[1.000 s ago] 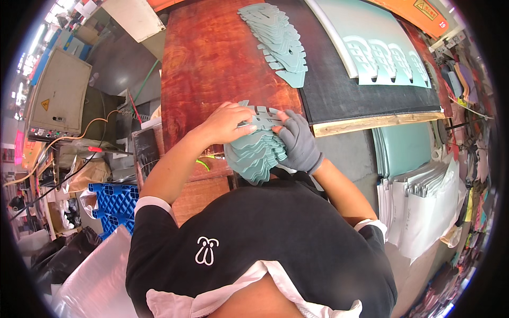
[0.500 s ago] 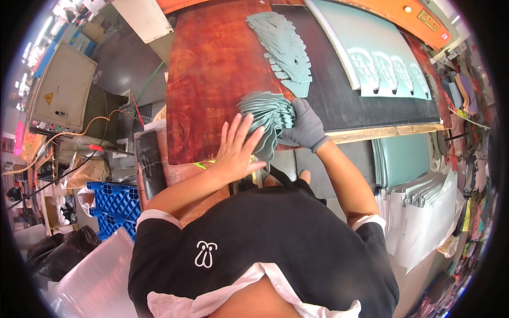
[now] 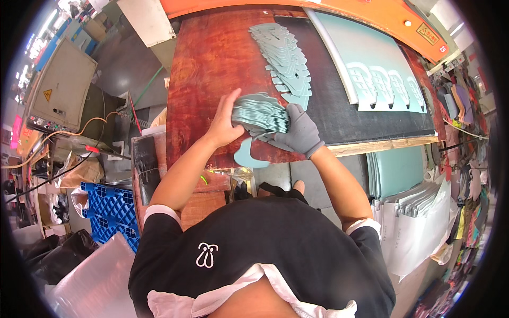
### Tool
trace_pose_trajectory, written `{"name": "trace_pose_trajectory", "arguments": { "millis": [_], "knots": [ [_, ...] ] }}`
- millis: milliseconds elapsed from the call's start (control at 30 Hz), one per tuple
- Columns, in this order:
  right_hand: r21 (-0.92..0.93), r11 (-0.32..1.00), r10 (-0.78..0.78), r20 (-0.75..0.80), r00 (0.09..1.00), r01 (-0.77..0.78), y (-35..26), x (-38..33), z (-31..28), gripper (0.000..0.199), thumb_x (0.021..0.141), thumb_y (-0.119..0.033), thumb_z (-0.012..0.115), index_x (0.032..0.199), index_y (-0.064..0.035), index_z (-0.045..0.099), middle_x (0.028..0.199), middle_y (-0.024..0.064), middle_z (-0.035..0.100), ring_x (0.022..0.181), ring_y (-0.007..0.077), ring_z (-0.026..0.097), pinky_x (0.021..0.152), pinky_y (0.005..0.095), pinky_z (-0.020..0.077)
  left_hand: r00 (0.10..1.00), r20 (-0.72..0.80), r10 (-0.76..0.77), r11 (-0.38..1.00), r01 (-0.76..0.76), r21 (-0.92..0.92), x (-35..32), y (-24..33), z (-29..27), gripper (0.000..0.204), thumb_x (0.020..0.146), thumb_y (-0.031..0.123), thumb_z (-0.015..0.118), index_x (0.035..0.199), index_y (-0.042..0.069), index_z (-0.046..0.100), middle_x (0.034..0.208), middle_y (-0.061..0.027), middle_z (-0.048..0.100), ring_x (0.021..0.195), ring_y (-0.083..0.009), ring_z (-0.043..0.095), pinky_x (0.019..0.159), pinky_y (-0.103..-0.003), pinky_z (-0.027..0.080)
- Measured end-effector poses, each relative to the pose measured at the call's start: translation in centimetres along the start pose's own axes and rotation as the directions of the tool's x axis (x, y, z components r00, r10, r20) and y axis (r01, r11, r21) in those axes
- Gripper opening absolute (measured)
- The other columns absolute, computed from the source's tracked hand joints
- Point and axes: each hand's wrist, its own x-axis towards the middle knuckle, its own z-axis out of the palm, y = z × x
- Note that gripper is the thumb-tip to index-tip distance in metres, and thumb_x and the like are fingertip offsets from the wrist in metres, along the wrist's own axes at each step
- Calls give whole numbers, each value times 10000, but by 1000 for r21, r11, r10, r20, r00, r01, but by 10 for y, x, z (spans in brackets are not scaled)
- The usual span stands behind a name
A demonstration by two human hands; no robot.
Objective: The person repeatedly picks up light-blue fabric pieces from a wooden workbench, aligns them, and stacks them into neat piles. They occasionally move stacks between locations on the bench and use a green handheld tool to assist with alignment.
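Note:
A thick stack of pale green cut sheet pieces is between my two hands above the red-brown board. My bare left hand cups its left end, fingers along the far side and thumb on the near side. On my right hand is a grey glove, and its fingers close round the stack's right end. One curved green piece sticks out below the stack, toward me. Farther off, a fanned row of similar pieces lies overlapping on the board.
A green sheet with cut-out shapes along its near edge lies on the black surface at right. An orange machine beam crosses the far side. Below right stand stacked green sheets and white sheets. A blue plastic pallet is at left.
My left hand has moved from lying spread over the stack to cupping its left end. The stack is more evenly gathered, and a curved piece now projects below it.

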Motion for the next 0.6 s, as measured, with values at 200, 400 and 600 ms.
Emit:
{"name": "trace_pose_trajectory", "arguments": {
  "millis": [200,400,600],
  "knots": [
    [135,979,139,107,984,-153,27,10,4,748,600,-361,813,1169,-12,474,1118,191,541,1037,339,564,869,399,468,987,162,-2,987,28,-160,10,-6,5,833,678,147,677,1412,50,296,1409,-152,296,1337,-290,304,1101,-372,264],
    [183,965,177,71,982,-187,38,14,10,772,614,-381,818,1198,-13,472,1156,211,545,1069,330,566,896,380,464,975,224,5,963,56,-264,-14,-2,11,1066,654,245,795,1481,51,151,1447,-214,309,1368,-338,283,1127,-408,232],
    [-9,999,36,89,995,-35,14,11,-11,736,621,-312,845,1198,-26,488,1031,158,586,947,322,591,821,366,478,994,85,-74,995,69,66,-3,20,11,962,645,122,772,1453,68,254,1349,-205,382,1260,-377,404,1059,-438,336]
  ]
}}
